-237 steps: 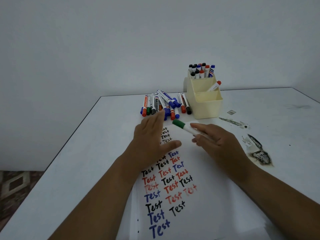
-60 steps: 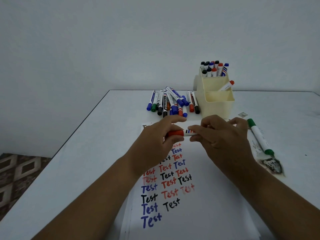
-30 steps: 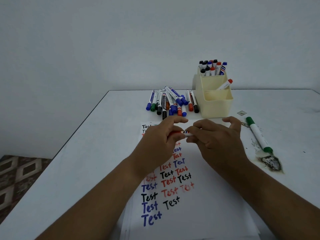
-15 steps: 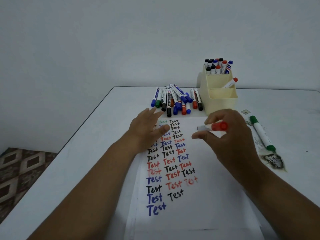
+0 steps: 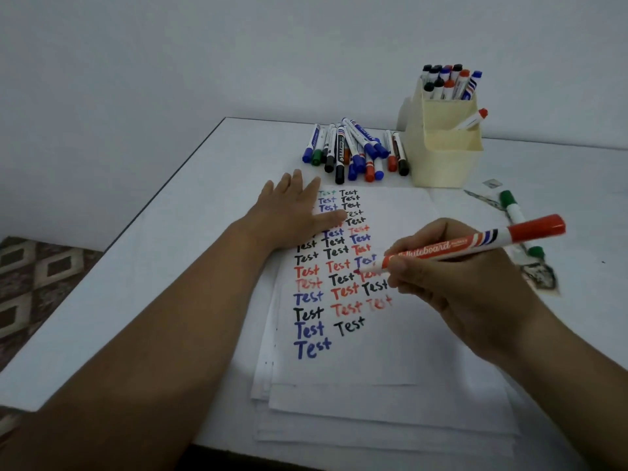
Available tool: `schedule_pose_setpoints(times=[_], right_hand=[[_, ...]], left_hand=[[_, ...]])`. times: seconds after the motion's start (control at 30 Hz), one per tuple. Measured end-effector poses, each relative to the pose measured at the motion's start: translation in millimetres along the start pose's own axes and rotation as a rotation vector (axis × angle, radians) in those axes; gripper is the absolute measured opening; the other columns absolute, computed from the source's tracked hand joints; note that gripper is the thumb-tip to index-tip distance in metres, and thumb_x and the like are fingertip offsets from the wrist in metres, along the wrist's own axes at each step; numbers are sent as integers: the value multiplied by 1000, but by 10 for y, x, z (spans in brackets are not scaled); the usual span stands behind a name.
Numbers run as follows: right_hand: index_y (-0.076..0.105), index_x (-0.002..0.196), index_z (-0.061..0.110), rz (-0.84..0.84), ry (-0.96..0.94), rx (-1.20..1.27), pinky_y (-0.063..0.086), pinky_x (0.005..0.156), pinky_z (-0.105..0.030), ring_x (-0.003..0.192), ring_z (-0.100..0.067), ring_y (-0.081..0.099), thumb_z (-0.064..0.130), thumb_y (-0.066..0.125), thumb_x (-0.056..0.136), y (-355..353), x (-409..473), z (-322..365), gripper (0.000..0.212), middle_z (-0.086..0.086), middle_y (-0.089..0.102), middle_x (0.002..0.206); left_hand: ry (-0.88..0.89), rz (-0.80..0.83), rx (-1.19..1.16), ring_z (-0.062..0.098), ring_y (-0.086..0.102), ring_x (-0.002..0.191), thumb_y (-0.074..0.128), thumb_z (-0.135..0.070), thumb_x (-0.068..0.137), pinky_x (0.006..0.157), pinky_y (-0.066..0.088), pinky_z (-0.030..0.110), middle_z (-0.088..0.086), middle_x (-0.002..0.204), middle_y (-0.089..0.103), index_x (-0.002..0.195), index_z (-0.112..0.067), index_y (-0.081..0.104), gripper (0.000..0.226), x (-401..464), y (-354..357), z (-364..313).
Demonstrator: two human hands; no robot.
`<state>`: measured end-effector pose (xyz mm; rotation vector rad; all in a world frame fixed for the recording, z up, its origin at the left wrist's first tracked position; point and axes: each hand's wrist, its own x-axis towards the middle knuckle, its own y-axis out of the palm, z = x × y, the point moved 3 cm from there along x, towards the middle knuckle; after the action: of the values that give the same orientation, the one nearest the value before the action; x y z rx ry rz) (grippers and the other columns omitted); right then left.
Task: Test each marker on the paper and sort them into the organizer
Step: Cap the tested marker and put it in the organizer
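Right hand (image 5: 469, 294), lower right of frame, gripping a red marker (image 5: 469, 244) in a writing hold, cap posted on the back end, tip down at the third column of words, apparently poised to write another test word. Left hand (image 5: 289, 212), left of centre, flat with fingers straight on the upper left of the paper (image 5: 390, 362), likely pinning the sheet against the drag of the tip. Paper on a loose stack of sheets, filled with rows of "Test" in black, blue, red. Pile (image 5: 353, 151) of capped markers above the paper, probably the untested ones, within easy reach. Organizer (image 5: 445, 158) just right of the pile: back compartment full of upright markers, one red-capped marker leaning in the middle one. Green marker (image 5: 518, 220) lying apart on the desk (image 5: 190, 239) at right, beside dark stains.
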<state>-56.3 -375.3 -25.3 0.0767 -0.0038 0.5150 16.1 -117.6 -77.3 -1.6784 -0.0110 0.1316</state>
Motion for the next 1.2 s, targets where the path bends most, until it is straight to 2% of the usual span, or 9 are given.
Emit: schedule_pose_setpoints(times=[0.07,0.17,0.23,0.3,0.4,0.53,0.63,0.83,1.2], right_hand=[[73,75,17,-1,-16,-126,57,68,-36,73,-30,71,21,85,58,19,-67,-61,22,-16,73,82],[74,74,9,-54,-21,-109,60,66,-35,73,-33,73,20,81,63,6,-126,-141,17,-16,73,78],[74,73,10,-76,-3,-46,62,67,-35,78,-37,74,22,82,61,9,-141,-183,18,-17,75,85],[74,75,13,-94,-15,-124,61,70,-35,82,-31,75,19,86,63,2,-145,-212,18,-12,76,91],[72,76,13,-125,-35,-344,58,67,-36,76,-21,72,11,88,72,-10,-166,-219,17,-6,75,79],[67,72,10,-111,-74,-381,56,62,-40,66,-25,68,10,83,78,19,-204,-204,17,-6,71,66],[65,70,8,-109,-91,-424,49,56,-36,62,-25,61,11,82,79,21,-203,-206,20,-3,68,63],[63,68,6,-63,-85,-455,39,51,-13,54,-1,53,9,82,80,45,-214,-211,22,9,64,57],[66,71,8,-51,-110,-459,43,52,-13,58,-2,60,13,81,83,48,-207,-194,19,8,67,62]], left_hand=[[6,3,24,27,-6,154,15,-91,80,124,1,50,11,167,-6,160,-25,2,104,14,4,7],[9,3,41,28,-5,154,13,-92,79,123,2,51,12,167,-5,160,-25,3,105,30,12,15],[5,8,45,28,-5,154,12,-92,78,123,2,51,12,167,-5,160,-26,3,106,31,14,18],[3,12,46,27,-5,154,12,-92,78,124,1,50,11,167,-5,160,-27,2,105,26,10,17],[5,13,35,27,-6,154,13,-93,77,124,0,50,10,167,-5,160,-28,2,106,18,0,16],[11,19,26,27,-6,154,12,-97,72,124,0,50,10,167,-5,160,-31,2,110,-5,0,11],[6,23,15,27,-7,154,12,-98,69,124,0,49,9,167,-6,159,-33,2,112,-12,-5,4],[6,16,28,26,-7,154,10,-100,68,124,1,50,8,168,-6,159,-33,2,113,8,11,12],[9,9,37,27,-5,154,9,-100,67,124,2,51,9,167,-4,159,-32,2,114,21,15,15]])
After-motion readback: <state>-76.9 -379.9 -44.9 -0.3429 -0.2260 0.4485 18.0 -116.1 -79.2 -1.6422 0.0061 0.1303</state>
